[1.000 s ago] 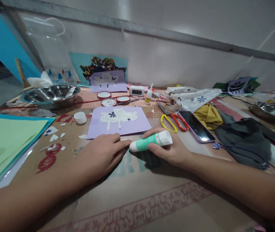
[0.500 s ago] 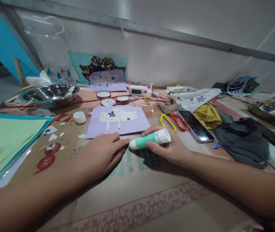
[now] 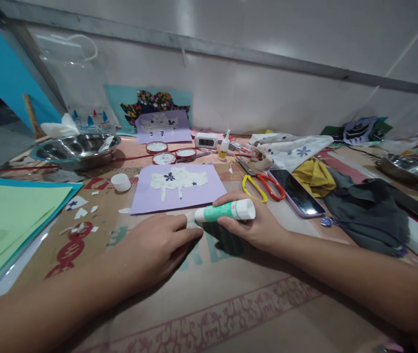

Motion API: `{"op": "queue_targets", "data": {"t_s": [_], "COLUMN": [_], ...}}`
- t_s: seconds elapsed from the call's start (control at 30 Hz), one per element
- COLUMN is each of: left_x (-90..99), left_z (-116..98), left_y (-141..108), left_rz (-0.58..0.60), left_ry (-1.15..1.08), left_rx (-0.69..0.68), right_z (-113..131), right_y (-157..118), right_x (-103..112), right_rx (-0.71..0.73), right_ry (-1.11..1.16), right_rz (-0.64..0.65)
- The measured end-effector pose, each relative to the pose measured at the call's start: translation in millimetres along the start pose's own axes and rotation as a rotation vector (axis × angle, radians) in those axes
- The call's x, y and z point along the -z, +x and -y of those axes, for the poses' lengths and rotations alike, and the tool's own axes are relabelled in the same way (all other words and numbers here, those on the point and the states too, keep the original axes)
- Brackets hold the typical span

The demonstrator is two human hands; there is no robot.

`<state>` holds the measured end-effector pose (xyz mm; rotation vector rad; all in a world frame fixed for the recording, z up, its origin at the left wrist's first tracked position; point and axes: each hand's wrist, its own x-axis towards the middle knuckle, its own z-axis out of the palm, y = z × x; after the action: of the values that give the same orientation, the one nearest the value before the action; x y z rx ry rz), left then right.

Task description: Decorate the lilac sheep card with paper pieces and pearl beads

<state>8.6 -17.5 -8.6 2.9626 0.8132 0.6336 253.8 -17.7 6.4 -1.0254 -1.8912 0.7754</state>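
Right hand (image 3: 258, 223): closed around a glue stick (image 3: 218, 212), thumb on the near side, fingers behind. The stick is held nearly level over the desk (image 3: 150, 309), just in front of the purple sheet (image 3: 143, 201), its narrower white end towards the left hand (image 3: 159, 245). Left hand: palm down, fingers bent and close together, index finger extended, its tip just below that end; cannot tell whether anything is pinched or pressed under the fingertips.

Purple sheet lies flat and carries a white cutout (image 3: 190, 180) with two dark flowers, one large, one small. Left of the sheet — a white cap (image 3: 120, 182) and, nearer, scattered paper scraps (image 3: 80, 214). Right of it: scissors (image 3: 255, 175), one handle yellow, one red, blades pointing away; phone (image 3: 299, 193) beside them. Behind the sheet: red-rimmed dishes (image 3: 164, 158), small bottle (image 3: 224, 147) standing upright. Metal bowl (image 3: 80, 159) at far left; yellow cloth (image 3: 314, 179) beyond the phone.
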Motion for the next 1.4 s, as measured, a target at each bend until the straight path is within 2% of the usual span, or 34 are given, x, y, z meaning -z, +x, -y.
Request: {"op": "queue_targets", "data": {"t_s": [0.2,0.4,0.57,0.73,0.97,1.17,1.3,1.4], "left_x": [1.0,-2.3,-5.7,-6.1,-5.0,-5.0,-6.7,-6.5], "left_z": [0.7,2.3,3.6,3.8,3.9,3.5,3.5,3.0], "left_y": [-1.6,-3.5,-4.8,-4.3,-3.5,-4.3,-4.5,-3.9], "left_rz": [0.026,0.035,0.019,-0.004,-0.016,-0.018,-0.025,-0.024], "left_ry": [0.04,0.024,0.048,0.047,0.038,0.04,0.048,0.053], "left_rx": [0.0,-0.004,-0.018,-0.031,-0.031,-0.036,-0.038,-0.033], "right_z": [-2.0,0.6,1.5,1.4,0.2,2.6,1.1,-0.5], "right_y": [-5.0,-4.5,-1.1,-1.9,-4.8,-3.8,-2.0,-2.4], "right_x": [3.8,4.9,3.0,-0.2,2.2,3.4,-0.5,-0.8], "right_rx": [0.045,0.049,-0.037,0.005,0.097,0.033,0.026,0.063], "right_ry": [0.031,0.042,0.029,-0.007,-0.03,-0.023,-0.013,-0.024], "right_rz": [-0.089,0.009,0.025,0.077,-0.027,0.069,0.069,0.019]}}
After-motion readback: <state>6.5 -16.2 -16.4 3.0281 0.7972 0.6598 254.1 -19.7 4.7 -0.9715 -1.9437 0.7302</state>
